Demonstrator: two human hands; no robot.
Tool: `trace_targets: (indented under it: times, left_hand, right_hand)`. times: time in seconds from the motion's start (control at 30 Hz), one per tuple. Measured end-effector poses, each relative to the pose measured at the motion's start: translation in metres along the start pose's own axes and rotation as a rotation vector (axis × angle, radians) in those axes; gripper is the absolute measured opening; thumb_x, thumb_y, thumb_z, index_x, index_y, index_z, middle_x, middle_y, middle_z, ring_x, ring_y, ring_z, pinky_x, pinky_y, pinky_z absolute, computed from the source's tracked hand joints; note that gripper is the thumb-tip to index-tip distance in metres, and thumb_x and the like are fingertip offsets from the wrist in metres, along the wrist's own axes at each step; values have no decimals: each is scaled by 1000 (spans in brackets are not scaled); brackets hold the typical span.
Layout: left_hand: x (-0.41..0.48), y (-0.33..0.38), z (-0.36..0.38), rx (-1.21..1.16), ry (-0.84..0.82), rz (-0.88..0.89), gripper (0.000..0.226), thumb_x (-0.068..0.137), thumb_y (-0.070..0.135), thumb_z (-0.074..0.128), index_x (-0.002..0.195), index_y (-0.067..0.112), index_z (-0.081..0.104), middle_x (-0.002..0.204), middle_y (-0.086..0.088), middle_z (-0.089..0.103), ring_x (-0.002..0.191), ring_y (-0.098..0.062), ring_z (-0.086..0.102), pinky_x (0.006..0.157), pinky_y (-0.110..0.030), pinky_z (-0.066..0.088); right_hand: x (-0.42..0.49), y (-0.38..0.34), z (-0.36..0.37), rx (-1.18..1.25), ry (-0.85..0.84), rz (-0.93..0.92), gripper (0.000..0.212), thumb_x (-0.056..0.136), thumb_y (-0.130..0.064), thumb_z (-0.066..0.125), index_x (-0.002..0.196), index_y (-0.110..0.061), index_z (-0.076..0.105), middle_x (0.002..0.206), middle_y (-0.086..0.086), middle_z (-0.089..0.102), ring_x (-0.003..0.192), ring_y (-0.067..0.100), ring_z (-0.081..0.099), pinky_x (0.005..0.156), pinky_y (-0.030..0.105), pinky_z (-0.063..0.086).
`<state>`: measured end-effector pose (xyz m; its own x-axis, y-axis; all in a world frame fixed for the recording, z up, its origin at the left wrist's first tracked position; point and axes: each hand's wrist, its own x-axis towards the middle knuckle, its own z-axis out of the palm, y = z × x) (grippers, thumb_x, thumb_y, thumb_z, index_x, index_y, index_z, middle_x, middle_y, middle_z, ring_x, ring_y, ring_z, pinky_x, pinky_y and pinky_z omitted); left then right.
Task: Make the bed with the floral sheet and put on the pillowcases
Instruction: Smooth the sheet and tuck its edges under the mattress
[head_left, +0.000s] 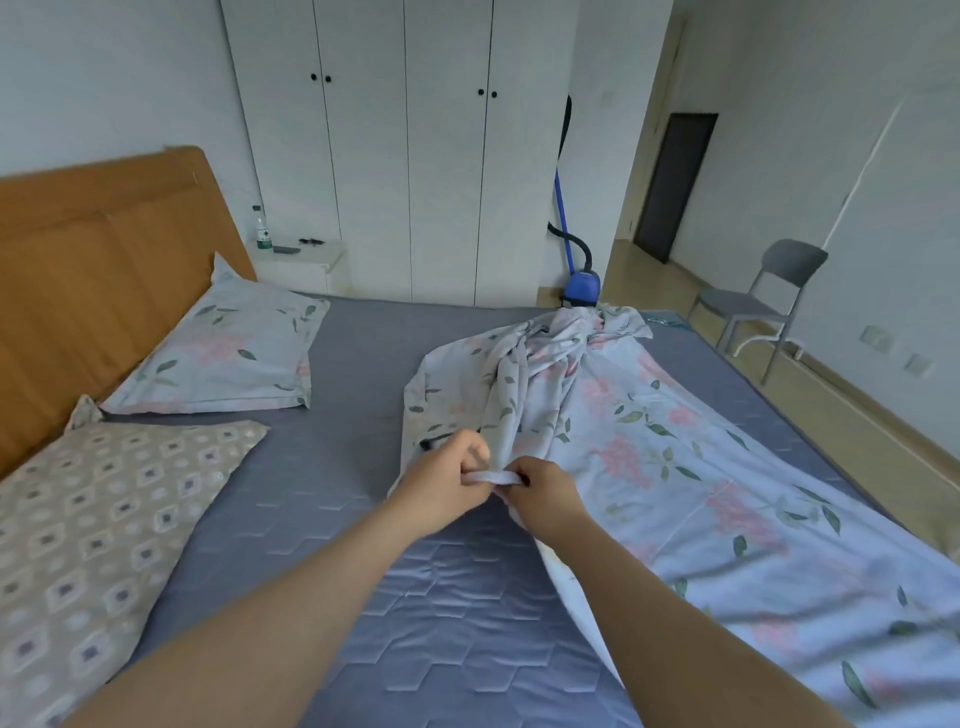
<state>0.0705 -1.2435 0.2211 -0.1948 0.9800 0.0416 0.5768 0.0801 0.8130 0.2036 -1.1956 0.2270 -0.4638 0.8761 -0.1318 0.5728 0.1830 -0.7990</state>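
The floral sheet (649, 441) lies bunched and twisted across the right half of the blue quilted mattress (441, 597), its far end heaped at the bed's far edge. My left hand (447, 483) and my right hand (545, 493) meet over the middle of the bed, both pinching a rolled edge of the sheet between them. A pillow in a floral pillowcase (228, 353) lies by the headboard. A second pillow with a beige diamond pattern (93, 535) lies near me on the left.
A wooden headboard (93, 270) runs along the left. A white nightstand (301, 265) with a bottle (262, 231) stands beside a white wardrobe (405, 156). A blue vacuum cleaner (582, 286) sits beyond the bed. A grey chair (763, 301) stands on the wooden floor at right.
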Motion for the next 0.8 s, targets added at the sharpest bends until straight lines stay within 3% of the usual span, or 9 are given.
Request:
trace_targets:
  times: [0.07, 0.13, 0.3, 0.37, 0.43, 0.53, 0.63, 0.7, 0.8]
  left_hand:
    - [-1, 2, 1, 86, -40, 53, 38, 80, 7, 64, 102, 33, 47, 88, 13, 53, 81, -13, 51, 65, -15, 39]
    - [2, 4, 5, 255, -56, 76, 49, 81, 7, 61, 123, 28, 48, 101, 8, 57, 90, -17, 55, 70, -21, 44]
    - [11, 0, 16, 551, 91, -172, 26, 98, 24, 39, 106, 13, 61, 112, -11, 64, 108, -31, 56, 77, -33, 41]
    - [16, 2, 15, 377, 142, -281, 26, 100, 24, 34, 105, 11, 56, 114, -14, 61, 106, -32, 54, 80, -36, 44]
    - [22, 13, 12, 12, 229, -301, 23, 99, 18, 34, 108, 9, 54, 115, -18, 59, 103, -32, 54, 85, -37, 45]
    - [22, 37, 7, -287, 296, -245, 22, 98, 12, 33, 102, 16, 54, 107, -12, 58, 94, -24, 52, 80, -31, 40]
    - [12, 55, 6, -422, 170, -161, 24, 92, 15, 41, 82, 27, 59, 88, -6, 58, 84, -21, 52, 75, -32, 41]
    - [3, 62, 5, -419, 76, -91, 27, 90, 13, 48, 72, 28, 61, 76, -1, 59, 78, -18, 53, 73, -29, 43]
    - [-11, 66, -1, -360, 33, 15, 23, 89, 9, 58, 75, 26, 59, 70, 6, 55, 67, -6, 50, 64, -15, 40]
  right_hand:
    - [-4, 2, -4, 138, 10, 43, 23, 90, -9, 54, 68, -15, 50, 63, 0, 49, 67, 18, 45, 59, 23, 35]
    - [-7, 3, -10, 314, 9, 72, 24, 87, -1, 52, 66, -12, 52, 66, 5, 52, 69, 22, 46, 62, 27, 37]
    - [-20, -5, -45, 602, 54, 87, 28, 89, 6, 46, 69, -11, 52, 63, 4, 52, 58, 17, 50, 54, 21, 41]
    - [-23, -2, -56, 651, 79, 105, 30, 89, 7, 43, 63, -9, 48, 59, 7, 47, 55, 19, 43, 51, 24, 35]
    - [-23, 5, -62, 469, 116, 129, 31, 89, -1, 46, 59, -9, 45, 57, 6, 43, 54, 18, 40, 49, 24, 32]
    - [-24, 5, -58, 130, 81, 90, 9, 86, -14, 59, 91, -12, 52, 84, 5, 54, 78, 20, 52, 66, 24, 45]
    - [-20, 1, -41, -127, 33, -39, 67, 78, -21, 68, 136, -31, 35, 130, -3, 42, 121, 22, 41, 104, 38, 38]
    - [-19, -8, -33, -96, 71, -104, 51, 86, -21, 61, 134, -23, 43, 125, 2, 51, 116, 23, 48, 97, 30, 41]
    - [-22, -20, -34, 202, 132, -63, 9, 93, -1, 43, 92, -3, 53, 81, 10, 53, 69, 16, 48, 59, 15, 39]
